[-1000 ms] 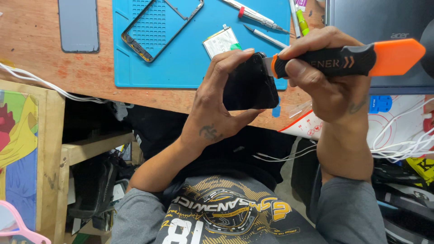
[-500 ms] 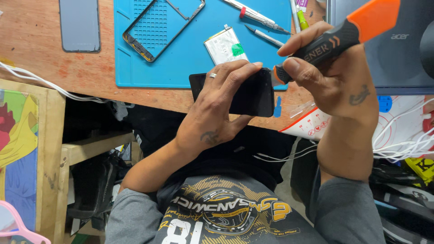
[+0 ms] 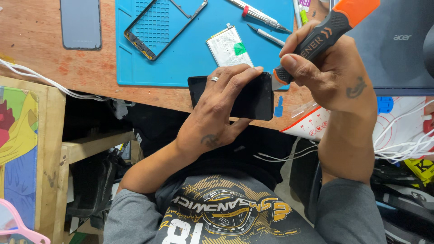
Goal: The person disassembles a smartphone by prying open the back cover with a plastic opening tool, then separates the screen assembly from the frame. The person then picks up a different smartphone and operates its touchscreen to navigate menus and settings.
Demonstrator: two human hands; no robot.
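So the left hand (image 3: pixel 217 113) is wrapped over a black phone (image 3: pixel 253 101), a flat glossy slab with rounded corners, fingers spread across its face and thumb tucked under the near edge, one silver ring on a finger. It's held right at the front lip of the wooden desk (image 3: pixel 49 68), which is reddish, scuffed and worn. The right hand (image 3: pixel 325 72) is closed in a fist grip around one pry tool (image 3: pixel 330 29), chunky rubbery black handle with an orange end and orange collar, and the small metal blade sits right against the phone's right short edge; can't tell if it's actually in the seam. Just beyond the left hand's fingertips there's one blue silicone work mat (image 3: pixel 181 68), matte with a little grid moulded in. On it: one empty phone frame (image 3: pixel 165 25), thin dark rectangle lying tilted, one flat silver-white battery (image 3: pixel 229 46) with a green tab, and two slim metal drivers (image 3: pixel 260 13), one with a red band. Far out past the left hand's wrist side lies one grey back cover (image 3: pixel 81 23), smooth with rounded corners. Behind the right hand is one dark closed laptop (image 3: pixel 398 49), and thin white cables (image 3: pixel 407 140) trail by that forearm.
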